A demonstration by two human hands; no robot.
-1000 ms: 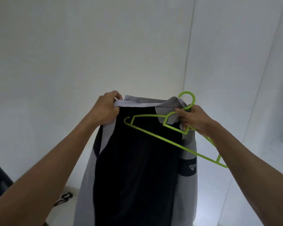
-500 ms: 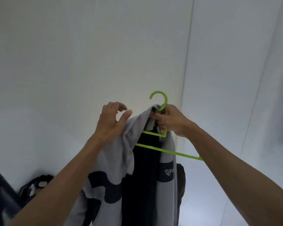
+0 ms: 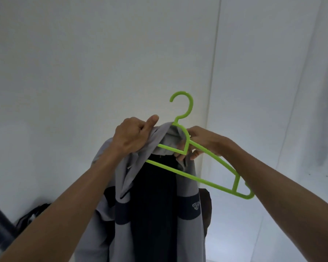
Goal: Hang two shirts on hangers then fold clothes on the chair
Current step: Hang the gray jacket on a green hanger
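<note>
Now hanger (image 3: 201,178) slants down-right (hook up).

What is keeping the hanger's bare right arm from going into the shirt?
Nothing separate blocks it. The shirt is bunched at the collar under both grips: left hand holds the fabric, right hand pinches hanger and collar together. The right shoulder hangs beside that arm.

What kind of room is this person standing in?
Probably a plain room at home: bare white walls meeting in a corner, a green plastic hanger going into a grey and black shirt.
</note>
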